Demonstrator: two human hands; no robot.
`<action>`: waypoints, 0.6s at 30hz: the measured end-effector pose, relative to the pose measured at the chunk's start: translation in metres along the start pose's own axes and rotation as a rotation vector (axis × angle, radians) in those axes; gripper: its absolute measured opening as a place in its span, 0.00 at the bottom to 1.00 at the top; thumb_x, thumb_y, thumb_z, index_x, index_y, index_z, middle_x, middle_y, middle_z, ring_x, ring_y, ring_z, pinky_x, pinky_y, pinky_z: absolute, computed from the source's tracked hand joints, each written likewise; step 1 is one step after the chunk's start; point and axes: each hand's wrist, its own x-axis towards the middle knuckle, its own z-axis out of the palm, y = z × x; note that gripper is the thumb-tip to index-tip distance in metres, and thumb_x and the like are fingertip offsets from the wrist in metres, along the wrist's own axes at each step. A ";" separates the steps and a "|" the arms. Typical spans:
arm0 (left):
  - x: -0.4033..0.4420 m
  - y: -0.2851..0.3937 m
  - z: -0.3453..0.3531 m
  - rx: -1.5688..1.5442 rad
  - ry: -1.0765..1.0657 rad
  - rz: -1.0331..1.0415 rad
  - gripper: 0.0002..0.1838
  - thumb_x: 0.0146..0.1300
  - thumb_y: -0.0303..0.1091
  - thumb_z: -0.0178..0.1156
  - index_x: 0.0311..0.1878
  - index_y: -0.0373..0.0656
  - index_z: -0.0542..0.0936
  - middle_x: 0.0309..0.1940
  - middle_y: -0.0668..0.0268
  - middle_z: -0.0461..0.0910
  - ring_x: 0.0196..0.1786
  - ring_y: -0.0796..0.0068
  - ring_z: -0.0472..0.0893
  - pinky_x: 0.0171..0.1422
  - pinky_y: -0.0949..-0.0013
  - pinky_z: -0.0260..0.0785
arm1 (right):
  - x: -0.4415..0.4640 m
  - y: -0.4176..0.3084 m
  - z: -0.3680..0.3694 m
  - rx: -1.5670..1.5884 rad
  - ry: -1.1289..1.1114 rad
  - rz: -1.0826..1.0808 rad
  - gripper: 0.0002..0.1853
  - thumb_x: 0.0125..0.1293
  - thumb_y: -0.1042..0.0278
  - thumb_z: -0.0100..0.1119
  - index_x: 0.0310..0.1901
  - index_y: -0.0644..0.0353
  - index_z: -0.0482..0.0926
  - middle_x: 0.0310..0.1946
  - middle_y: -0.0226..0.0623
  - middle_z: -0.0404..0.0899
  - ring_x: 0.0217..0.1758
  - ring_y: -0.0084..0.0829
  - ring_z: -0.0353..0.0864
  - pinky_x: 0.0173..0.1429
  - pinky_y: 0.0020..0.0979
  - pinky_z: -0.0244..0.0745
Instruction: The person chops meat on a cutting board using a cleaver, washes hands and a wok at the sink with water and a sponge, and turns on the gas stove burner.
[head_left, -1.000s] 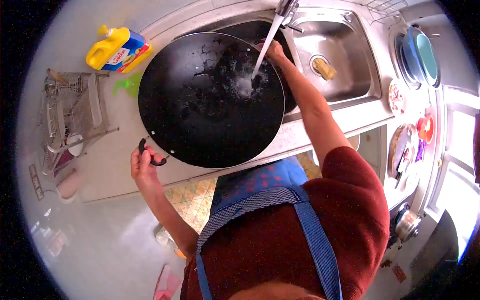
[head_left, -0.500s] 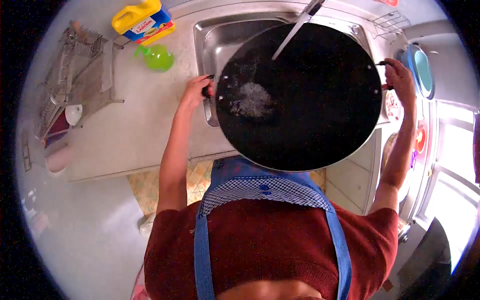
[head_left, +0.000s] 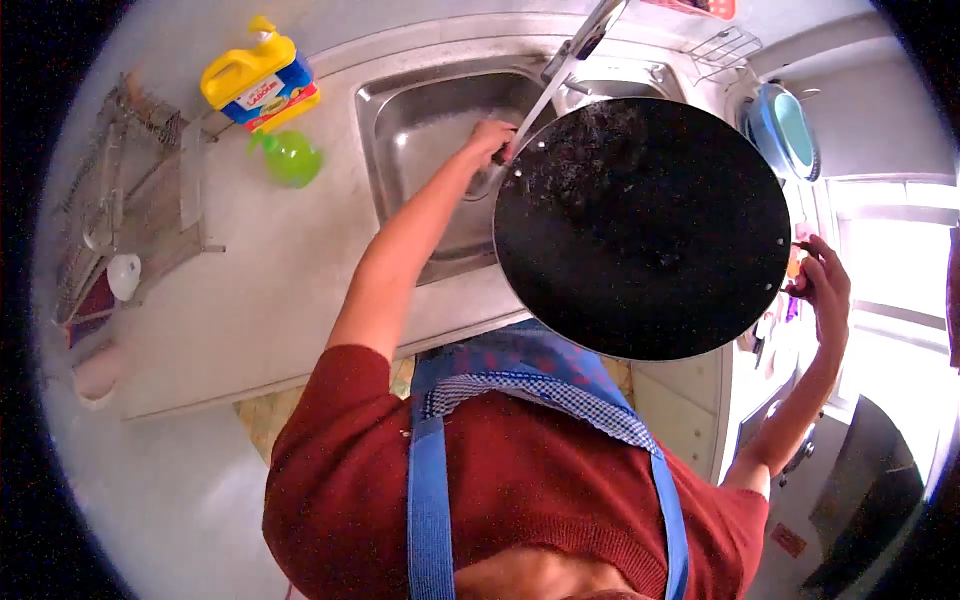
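Note:
A large black wok (head_left: 640, 240) is held up over the sink's right side and the counter's front edge, its dark inside facing me. My left hand (head_left: 490, 145) is closed on the wok's handle at its upper left, above the sink basin. On the opposite side, my right hand (head_left: 822, 280) grips the other handle. Wet, pale marks show on the wok's upper left inner surface. The tap (head_left: 590, 40) reaches in from the back, and a pale straight line runs from it towards my left hand; I cannot tell whether this is spout or water.
The steel sink (head_left: 385, 130) is set into a pale counter (head_left: 300, 270). To its left stand a yellow jug (head_left: 265, 85) and a green pump bottle (head_left: 290, 160). A wire rack (head_left: 190, 170) is at far left. Blue basins (head_left: 785, 130) lean at the right, near a window.
The wok has tilted and shifted to the right. My left hand has moved up and right over the basin; my right hand has gone lower. Both still hold the handles.

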 end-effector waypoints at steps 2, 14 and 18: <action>0.035 0.002 0.031 0.146 0.134 0.082 0.18 0.63 0.24 0.51 0.56 0.32 0.71 0.21 0.60 0.75 0.17 0.72 0.73 0.17 0.70 0.64 | -0.010 -0.014 -0.010 0.017 0.007 -0.075 0.26 0.66 0.67 0.54 0.64 0.67 0.64 0.31 0.32 0.75 0.28 0.18 0.74 0.34 0.25 0.79; -0.145 0.108 -0.049 0.408 -0.064 0.017 0.13 0.58 0.38 0.58 0.23 0.40 0.79 0.21 0.67 0.77 0.28 0.78 0.75 0.34 0.71 0.67 | 0.099 0.115 -0.008 0.232 -0.358 0.158 0.18 0.63 0.72 0.53 0.53 0.70 0.72 0.30 0.31 0.74 0.26 0.17 0.72 0.33 0.21 0.75; -0.246 0.166 -0.058 0.525 0.270 0.308 0.11 0.57 0.40 0.59 0.25 0.44 0.78 0.21 0.75 0.75 0.24 0.85 0.71 0.27 0.79 0.62 | 0.150 0.201 0.125 0.474 -0.584 0.334 0.08 0.65 0.73 0.53 0.42 0.68 0.76 0.26 0.32 0.74 0.26 0.22 0.74 0.35 0.28 0.77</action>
